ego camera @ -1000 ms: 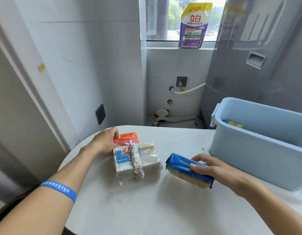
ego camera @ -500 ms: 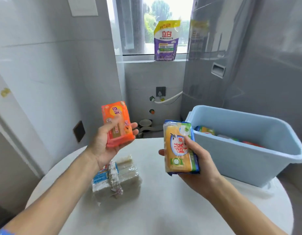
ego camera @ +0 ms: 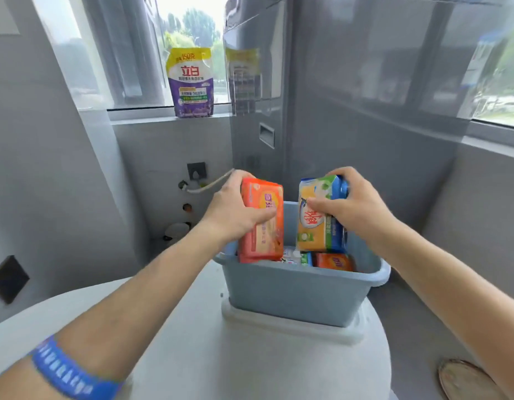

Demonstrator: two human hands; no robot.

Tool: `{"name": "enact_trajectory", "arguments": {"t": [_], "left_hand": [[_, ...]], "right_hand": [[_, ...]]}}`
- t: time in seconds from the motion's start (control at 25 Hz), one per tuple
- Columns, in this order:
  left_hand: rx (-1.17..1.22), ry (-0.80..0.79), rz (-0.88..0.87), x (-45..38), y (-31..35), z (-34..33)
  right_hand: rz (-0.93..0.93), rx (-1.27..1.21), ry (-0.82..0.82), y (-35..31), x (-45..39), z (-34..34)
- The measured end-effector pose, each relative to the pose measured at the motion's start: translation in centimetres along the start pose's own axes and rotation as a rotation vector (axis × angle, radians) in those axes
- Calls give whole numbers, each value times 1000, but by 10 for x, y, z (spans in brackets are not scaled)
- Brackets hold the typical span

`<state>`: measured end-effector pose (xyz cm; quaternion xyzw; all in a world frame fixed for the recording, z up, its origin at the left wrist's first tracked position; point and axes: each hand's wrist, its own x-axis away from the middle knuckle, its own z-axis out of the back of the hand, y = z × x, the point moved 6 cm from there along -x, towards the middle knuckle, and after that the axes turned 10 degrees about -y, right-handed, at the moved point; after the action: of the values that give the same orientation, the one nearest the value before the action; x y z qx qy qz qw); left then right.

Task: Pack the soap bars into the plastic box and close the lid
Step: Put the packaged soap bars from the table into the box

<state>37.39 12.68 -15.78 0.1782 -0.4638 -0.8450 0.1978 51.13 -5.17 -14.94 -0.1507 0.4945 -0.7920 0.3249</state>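
A light blue plastic box stands on the round white table, resting on a white lid-like slab. My left hand grips an orange soap bar, held upright with its lower end just inside the box's left side. My right hand holds a yellow, blue and green soap bar upright over the box's middle. Inside the box lie another orange bar and a white-green wrapped bar.
A purple and yellow detergent pouch stands on the window sill. A grey appliance rises right behind the box. A hose and wall fittings sit at the back left. A round woven object lies at lower right.
Both hands lifted their bars off the table, raised them, then carried them forward over the box. The view swung right, so the clear-wrapped soap bundle on the table is out of sight.
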Motion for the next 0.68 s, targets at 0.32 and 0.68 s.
{"name": "enact_trajectory", "arguments": {"t": [0.32,0.68], "left_hand": [[-890,-322,231,-50,-45,-43],[-693,-394,-138,-7,-50,-26]], "right_hand": [[-73,420,-397,53,-37,-15],[241,1309,-656,65,-23,-38]]}}
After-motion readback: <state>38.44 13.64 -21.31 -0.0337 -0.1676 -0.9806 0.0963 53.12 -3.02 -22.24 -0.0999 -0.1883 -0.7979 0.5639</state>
